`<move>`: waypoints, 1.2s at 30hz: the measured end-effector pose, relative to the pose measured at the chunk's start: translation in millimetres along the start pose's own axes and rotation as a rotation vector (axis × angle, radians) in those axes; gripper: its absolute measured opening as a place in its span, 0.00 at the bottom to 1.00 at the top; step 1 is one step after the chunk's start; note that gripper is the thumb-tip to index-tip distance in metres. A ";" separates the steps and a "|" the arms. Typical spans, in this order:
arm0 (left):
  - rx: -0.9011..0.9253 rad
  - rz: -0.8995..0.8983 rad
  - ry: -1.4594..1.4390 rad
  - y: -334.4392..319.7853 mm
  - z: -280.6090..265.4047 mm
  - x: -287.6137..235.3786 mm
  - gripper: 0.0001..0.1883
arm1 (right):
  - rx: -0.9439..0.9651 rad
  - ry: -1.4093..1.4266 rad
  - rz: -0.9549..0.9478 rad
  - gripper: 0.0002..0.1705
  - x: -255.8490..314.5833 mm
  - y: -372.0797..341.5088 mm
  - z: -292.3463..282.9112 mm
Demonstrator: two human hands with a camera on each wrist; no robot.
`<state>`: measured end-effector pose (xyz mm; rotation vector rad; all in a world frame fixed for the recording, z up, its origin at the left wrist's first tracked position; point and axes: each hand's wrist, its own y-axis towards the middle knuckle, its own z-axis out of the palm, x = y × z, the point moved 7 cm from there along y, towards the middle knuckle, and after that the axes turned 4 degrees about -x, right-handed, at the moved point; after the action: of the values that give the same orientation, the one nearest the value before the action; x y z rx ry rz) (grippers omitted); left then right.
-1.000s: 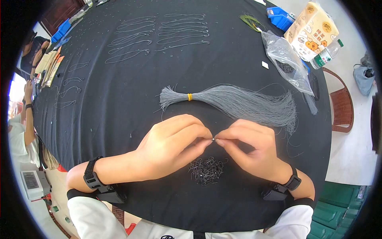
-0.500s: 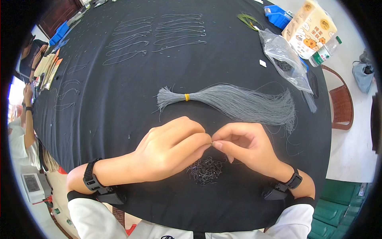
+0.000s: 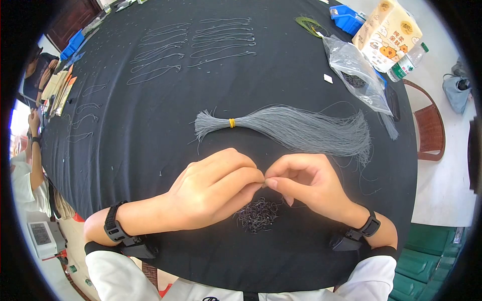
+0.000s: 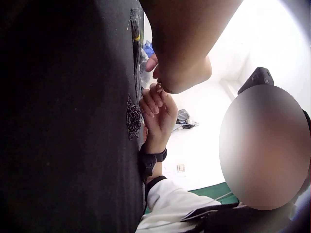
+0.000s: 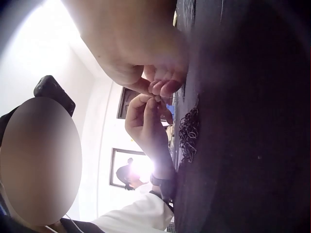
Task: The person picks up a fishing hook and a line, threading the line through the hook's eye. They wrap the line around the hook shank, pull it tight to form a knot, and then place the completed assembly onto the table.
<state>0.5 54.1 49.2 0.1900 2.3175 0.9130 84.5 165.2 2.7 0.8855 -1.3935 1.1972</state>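
In the head view my left hand (image 3: 216, 188) and right hand (image 3: 309, 185) meet fingertip to fingertip over the table. Thumb and forefinger of each pinch a tiny piece (image 3: 264, 184), mostly hidden by the fingertips; I cannot tell its kind. The right wrist view shows the left fingers (image 5: 151, 108) bent up against the right ones. Just under the hands lies a tangled pile of small dark curly pieces (image 3: 257, 215), with a few bright specks. Beyond the hands, a long bundle of grey cords (image 3: 301, 128) is tied near its left end with a yellow band (image 3: 232, 123).
Grey cord loops (image 3: 223, 37) lie in rows farther back, with several more loops (image 3: 88, 106) at left. On the right are a clear plastic bag (image 3: 354, 75), a tissue pack (image 3: 386, 37), a bottle (image 3: 409, 62) and a blue bin (image 3: 346, 19). Another person's arm (image 3: 35, 155) shows at far left.
A second ago a shiny speck showed between the fingertips; now the fingers cover it. The right hand has turned and the hands have come closer together, slightly lower in view.
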 end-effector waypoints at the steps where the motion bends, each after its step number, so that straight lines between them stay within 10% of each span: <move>1: -0.004 -0.003 -0.006 0.0 0.0 0.1 0.13 | -0.001 0.008 0.000 0.07 -0.1 -0.3 0.3; 36: 0.028 -0.065 -0.021 -1.3 1.3 1.9 0.12 | 0.010 0.004 0.017 0.08 -3.7 -0.8 2.0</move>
<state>-0.1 54.5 46.6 0.1352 2.3045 0.8426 85.4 162.7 -0.7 0.8799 -1.3949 1.2191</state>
